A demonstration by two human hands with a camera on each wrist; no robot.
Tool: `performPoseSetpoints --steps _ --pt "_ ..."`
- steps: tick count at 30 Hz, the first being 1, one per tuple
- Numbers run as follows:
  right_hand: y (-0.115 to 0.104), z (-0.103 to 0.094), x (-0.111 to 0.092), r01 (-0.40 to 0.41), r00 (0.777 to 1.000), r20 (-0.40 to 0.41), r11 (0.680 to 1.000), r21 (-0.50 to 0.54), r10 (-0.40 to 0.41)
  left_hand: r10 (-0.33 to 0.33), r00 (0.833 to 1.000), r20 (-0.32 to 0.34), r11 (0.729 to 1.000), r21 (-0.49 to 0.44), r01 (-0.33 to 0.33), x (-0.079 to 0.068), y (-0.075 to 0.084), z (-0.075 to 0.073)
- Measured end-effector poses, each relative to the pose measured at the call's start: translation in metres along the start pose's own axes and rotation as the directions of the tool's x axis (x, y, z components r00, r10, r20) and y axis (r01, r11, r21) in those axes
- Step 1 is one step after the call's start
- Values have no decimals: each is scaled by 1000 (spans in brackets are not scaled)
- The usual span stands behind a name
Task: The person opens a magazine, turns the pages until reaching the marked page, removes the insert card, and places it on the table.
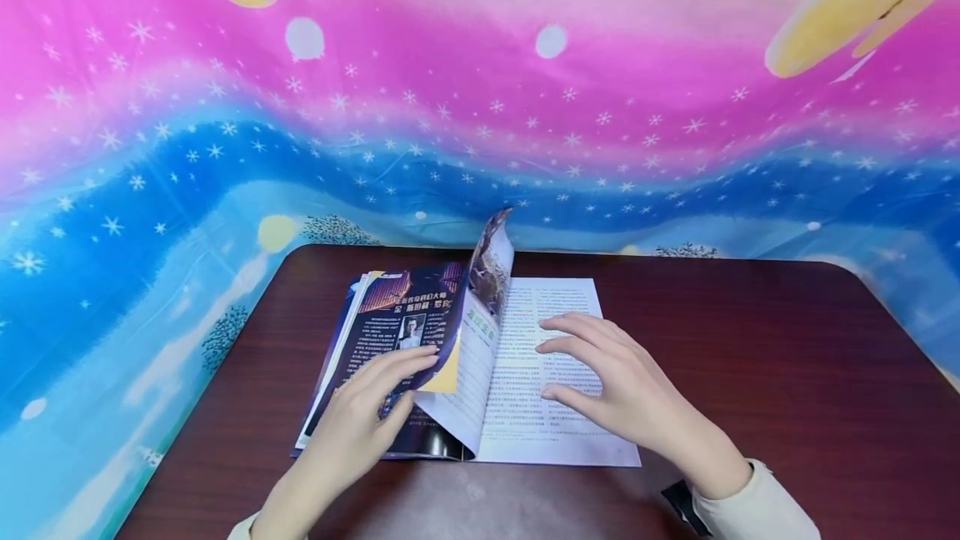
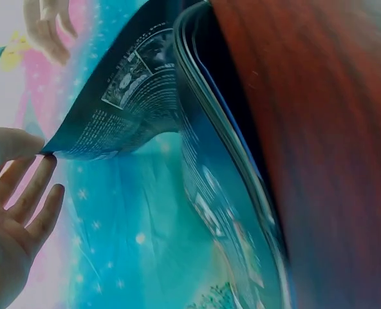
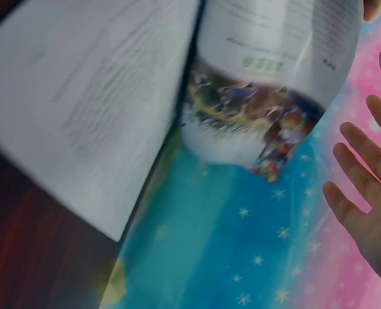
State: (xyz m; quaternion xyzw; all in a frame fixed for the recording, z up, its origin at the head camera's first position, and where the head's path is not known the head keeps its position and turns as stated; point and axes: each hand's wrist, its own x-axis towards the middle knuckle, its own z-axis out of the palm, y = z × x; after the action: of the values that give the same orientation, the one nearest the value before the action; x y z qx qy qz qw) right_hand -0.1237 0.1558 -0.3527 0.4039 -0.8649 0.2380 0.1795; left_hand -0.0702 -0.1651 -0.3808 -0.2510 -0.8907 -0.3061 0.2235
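An open magazine (image 1: pixel 555 407) lies on the table, with dark printed pages on its left side and white text pages on its right. One page (image 1: pixel 491 298) stands raised near the spine, its top curling upward. My left hand (image 1: pixel 367 398) pinches the edge of that page between thumb and forefinger, which the left wrist view shows closely; the other fingers are spread. Above the white right-hand page hovers my right hand (image 1: pixel 618 373), fingers apart and holding nothing. In the right wrist view, the right hand (image 3: pixel 371 187) is apart from the lifted page (image 3: pixel 261 84).
The dark reddish-brown table (image 1: pixel 787 357) extends on both sides of the magazine. Behind it hangs a pink and blue cloth (image 1: pixel 480 132) with snowflakes, reaching down to the table's back edge. A light patch of glare lies on the front of the table.
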Motion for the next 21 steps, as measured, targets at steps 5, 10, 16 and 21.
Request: performPoseSetpoints --steps 5,10,16,21 --pt "8 0 -12 -46 998 37 999 -21 47 -58 998 -36 998 30 59 -11 -9 -8" --pt "15 1 -23 -95 992 82 995 -38 98 -140 989 -53 987 69 144 -23 -15 -14" --pt "26 3 -36 -110 987 112 993 -46 114 -283 958 -49 952 107 286 -33 -18 -17" --pt "31 3 -45 -147 975 158 987 -62 155 -372 927 -45 917 134 375 -37 -20 -20"
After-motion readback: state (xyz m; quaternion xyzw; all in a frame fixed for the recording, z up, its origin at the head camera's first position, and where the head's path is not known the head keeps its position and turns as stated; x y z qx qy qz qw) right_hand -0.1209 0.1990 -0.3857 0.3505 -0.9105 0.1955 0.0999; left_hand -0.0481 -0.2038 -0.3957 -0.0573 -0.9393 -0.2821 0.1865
